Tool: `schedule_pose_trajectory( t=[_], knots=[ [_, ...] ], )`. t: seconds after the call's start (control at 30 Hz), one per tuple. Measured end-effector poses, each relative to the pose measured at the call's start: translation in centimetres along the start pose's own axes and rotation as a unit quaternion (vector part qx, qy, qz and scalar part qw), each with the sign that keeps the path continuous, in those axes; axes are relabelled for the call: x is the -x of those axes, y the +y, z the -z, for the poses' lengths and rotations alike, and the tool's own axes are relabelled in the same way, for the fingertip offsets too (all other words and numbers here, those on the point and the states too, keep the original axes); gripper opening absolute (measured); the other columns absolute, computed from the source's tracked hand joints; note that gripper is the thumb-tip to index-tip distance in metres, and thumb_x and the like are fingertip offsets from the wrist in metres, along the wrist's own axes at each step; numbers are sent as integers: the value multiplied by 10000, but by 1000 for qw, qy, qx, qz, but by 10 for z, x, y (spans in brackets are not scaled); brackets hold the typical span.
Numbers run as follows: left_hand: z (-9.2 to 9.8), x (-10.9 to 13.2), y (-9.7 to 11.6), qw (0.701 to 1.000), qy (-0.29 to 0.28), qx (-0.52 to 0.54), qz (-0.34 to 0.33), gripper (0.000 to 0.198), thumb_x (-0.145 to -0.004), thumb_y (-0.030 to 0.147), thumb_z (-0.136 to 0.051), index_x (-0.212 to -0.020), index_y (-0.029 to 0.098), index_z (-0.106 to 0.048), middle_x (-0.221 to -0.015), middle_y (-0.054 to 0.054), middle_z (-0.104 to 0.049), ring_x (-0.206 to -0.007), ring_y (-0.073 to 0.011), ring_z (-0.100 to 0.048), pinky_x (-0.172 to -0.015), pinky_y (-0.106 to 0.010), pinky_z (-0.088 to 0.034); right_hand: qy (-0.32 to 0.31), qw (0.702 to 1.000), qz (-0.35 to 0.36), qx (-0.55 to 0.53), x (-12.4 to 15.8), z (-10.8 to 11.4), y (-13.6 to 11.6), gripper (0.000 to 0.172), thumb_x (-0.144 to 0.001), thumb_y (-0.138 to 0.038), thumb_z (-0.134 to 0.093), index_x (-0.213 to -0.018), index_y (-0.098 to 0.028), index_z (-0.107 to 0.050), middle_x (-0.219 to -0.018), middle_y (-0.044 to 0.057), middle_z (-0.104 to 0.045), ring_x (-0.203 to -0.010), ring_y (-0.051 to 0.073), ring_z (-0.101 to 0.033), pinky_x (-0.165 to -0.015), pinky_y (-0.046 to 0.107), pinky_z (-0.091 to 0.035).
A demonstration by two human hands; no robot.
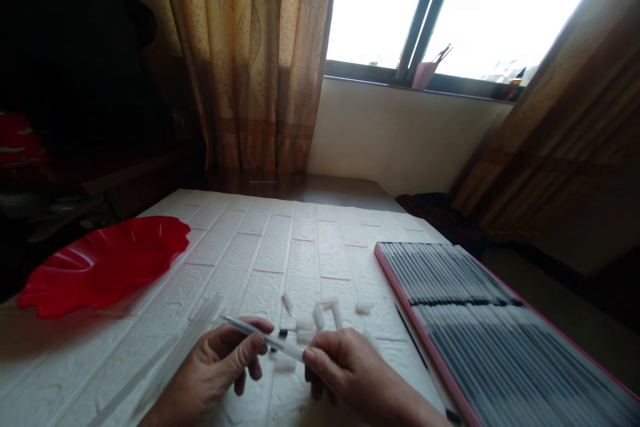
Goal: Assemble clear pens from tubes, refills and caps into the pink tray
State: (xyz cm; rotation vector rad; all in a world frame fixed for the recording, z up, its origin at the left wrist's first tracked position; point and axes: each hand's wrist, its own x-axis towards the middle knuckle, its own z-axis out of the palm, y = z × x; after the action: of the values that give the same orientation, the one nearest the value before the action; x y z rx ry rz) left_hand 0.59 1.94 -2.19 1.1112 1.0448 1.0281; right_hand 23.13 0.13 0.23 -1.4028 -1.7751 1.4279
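Observation:
A slim clear pen (286,345) with a grey tip is held at a slant between my two hands, above the white brick-patterned mat (273,247). My left hand (220,357) pinches it nearer the tip, which points up and left. Closed on its other end are the thumb and fingers of my right hand (353,363). Several short translucent pieces that look like pen caps (363,309) lie scattered just beyond the hands. Among them is a small black-ended part (283,333). Long clear tubes (187,337) lie in a blurred bunch beside my left hand.
To the right stands a pink-edged tray (395,278) filled with rows of pens. A red wavy-rimmed plate (107,260) sits at the left. Behind are a dark wooden surface (345,188), curtains (255,67) and a window sill holding a pink cup (425,75).

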Motion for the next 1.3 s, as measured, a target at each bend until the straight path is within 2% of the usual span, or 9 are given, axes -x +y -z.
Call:
schedule_pose_trajectory(
  t=[0.23, 0.43, 0.57, 0.67, 0.8, 0.97, 1.07, 1.2, 1.3],
  knots=[
    [2, -4, -5, 1000, 27, -5, -4, 507, -621, 666, -813, -800, 192, -779, -500, 15, -604, -483, -143, -566, -410, -205, -404, -8, 999, 17, 45, 1, -12, -7, 366, -950, -269, -484, -619, -175, -609, -528, -22, -564, -493, 107, -549, -472, 176, -380],
    [-2, -3, -2, 999, 46, 9, 9, 534, -702, 721, -724, -839, 205, -737, -834, -50, -737, -711, -197, -686, -550, -243, -518, 23, 994, 15, 109, 0, -5, -8, 449, -1003, -296, -391, -680, -165, -674, -621, 34, -689, -548, 134, -626, -508, 194, -410],
    [-4, 1, 3, 998, 35, 30, 45, 531, -700, 724, -726, -815, 207, -692, -760, -20, -722, -619, -172, -677, -553, -246, -525, 97, 953, 74, 279, -5, -8, -4, 140, -883, -204, -595, -887, -201, -735, -811, 48, -771, -741, 195, -711, -639, 235, -441],
    [-7, 2, 6, 998, 23, 26, 45, 517, -718, 710, -723, -830, 207, -676, -749, -9, -707, -602, -158, -669, -551, -236, -518, 56, 926, 64, 369, -8, -18, -4, 253, -834, -160, -636, -1058, -247, -715, -948, 51, -775, -842, 234, -732, -673, 253, -459],
    [-10, 2, 6, 999, -1, 14, 46, 590, -669, 775, -701, -816, 207, -650, -619, 34, -616, -483, -125, -602, -465, -204, -464, 41, 896, 27, 441, -11, -25, -5, 197, -867, -165, -600, -1010, -252, -704, -959, 49, -759, -879, 254, -734, -672, 262, -466],
    [-11, 3, -1, 998, -41, -9, 52, 637, -697, 820, -626, -849, 202, -648, -517, 101, -441, -323, -39, -298, -324, -153, -245, 111, 916, 85, 375, -7, -16, 5, 157, -911, -180, -538, -981, -247, -661, -940, 36, -720, -790, 206, -718, -619, 242, -444],
    [-11, 7, 0, 994, -89, -51, 37, 640, -766, 810, -561, -896, 194, -672, -466, 124, -323, -351, -53, -210, -330, -156, -178, 166, 939, 132, 272, -4, -5, 6, 119, -949, -226, -493, -927, -219, -609, -827, 31, -697, -724, 181, -675, -624, 241, -446],
    [-10, 14, 12, 973, -128, -183, -61, 465, -922, 648, -507, -962, 243, -732, -698, 13, -650, -697, -161, -621, -641, -196, -478, 193, 946, 190, 178, 0, 5, 0, 131, -959, -229, -466, -949, -202, -594, -808, 43, -682, -673, 167, -630, -608, 247, -453],
    [-9, 17, 17, 950, -152, -257, -94, 351, -992, 516, -451, -1059, 307, -725, -968, 9, -750, -947, -226, -675, -816, -235, -488, 200, 940, 229, 157, 3, 8, -4, 137, -955, -199, -464, -990, -205, -596, -852, 47, -690, -719, 170, -637, -642, 257, -470]
  ],
)
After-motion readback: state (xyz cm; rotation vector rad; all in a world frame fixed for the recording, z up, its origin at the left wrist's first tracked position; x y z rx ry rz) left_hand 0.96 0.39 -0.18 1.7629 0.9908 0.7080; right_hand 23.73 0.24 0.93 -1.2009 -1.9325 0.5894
